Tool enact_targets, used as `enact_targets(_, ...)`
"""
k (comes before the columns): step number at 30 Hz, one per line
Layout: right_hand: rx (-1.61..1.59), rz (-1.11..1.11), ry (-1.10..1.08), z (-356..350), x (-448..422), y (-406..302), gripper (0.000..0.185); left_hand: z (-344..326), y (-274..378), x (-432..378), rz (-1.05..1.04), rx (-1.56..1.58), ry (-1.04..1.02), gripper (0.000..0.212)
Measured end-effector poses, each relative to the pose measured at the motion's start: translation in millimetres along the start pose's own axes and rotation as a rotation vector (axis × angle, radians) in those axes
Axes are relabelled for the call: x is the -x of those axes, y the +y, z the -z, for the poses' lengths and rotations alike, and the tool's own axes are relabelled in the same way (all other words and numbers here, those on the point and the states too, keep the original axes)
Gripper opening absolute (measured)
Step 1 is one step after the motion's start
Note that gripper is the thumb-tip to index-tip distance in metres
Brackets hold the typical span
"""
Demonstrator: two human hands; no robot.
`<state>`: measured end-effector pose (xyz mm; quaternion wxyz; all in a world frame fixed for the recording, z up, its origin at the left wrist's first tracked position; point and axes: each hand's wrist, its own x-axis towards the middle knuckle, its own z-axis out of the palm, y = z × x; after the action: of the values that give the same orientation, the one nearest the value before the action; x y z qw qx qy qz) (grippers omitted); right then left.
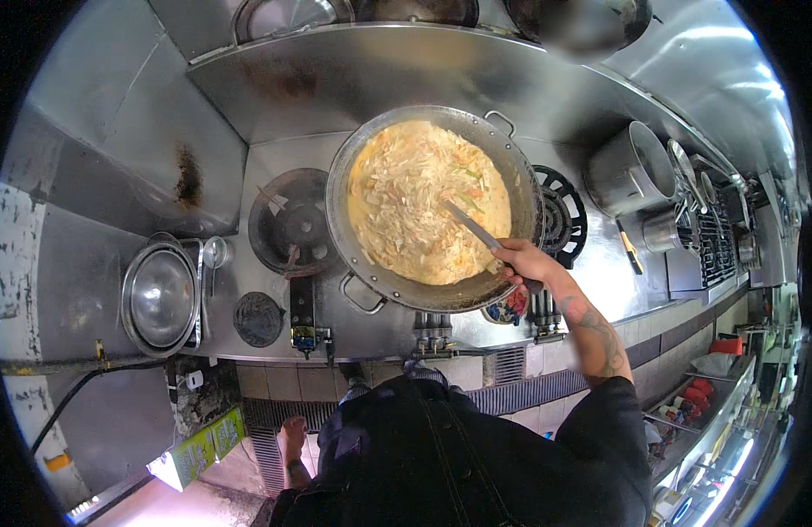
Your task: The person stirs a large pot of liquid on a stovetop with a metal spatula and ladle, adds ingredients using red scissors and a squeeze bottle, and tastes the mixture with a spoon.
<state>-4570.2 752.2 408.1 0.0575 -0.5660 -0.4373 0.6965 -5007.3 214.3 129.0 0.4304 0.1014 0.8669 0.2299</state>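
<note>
A very large round metal pan (340, 237) with loop handles stands on the steel cooking counter. Pale, creamy food with shredded or sliced pieces and some orange and green bits (419, 204) fills most of it. My right hand (521, 260) grips the dark handle of a long metal utensil (470, 222) above the pan's lower right side. The utensil's far end is sunk in the food and hidden. My left hand (294, 435) hangs low beside my body, over the floor, away from the counter; its fingers look curled, and nothing can be made out in it.
Left of the pan are a round burner (305, 227), a dark disc (258, 319) and steel bowls (161, 296). To its right are a black burner grate (567, 214), a tall pot (610, 178), a yellow-and-black tool (630, 247) and a smaller pot (660, 230). Gas valves (434, 336) line the front edge.
</note>
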Motion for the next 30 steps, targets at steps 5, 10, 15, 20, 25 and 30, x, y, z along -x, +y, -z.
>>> enact_targets(5,0.318,0.042,0.048,-24,47,-24,0.029,12,-44,-33,-0.148,0.020,-0.102,0.023)
enact_targets(10,0.563,0.076,0.134,-69,109,-43,0.035,26,-22,-49,-0.110,0.165,-0.213,0.023)
enact_targets(15,1.097,0.201,0.381,-119,154,-56,0.043,35,-52,-92,-0.099,0.265,-0.246,0.025)
enact_targets(20,1.408,0.087,0.609,-158,193,-75,0.043,60,-34,-118,-1.248,-0.853,-0.212,0.024)
enact_targets(25,1.600,-0.026,0.716,-143,203,-54,0.048,50,154,-41,-0.574,-0.350,-0.679,0.021)
enact_targets(30,1.381,-0.061,0.758,-111,189,-5,0.045,17,344,40,-1.106,-0.228,-0.301,0.014)
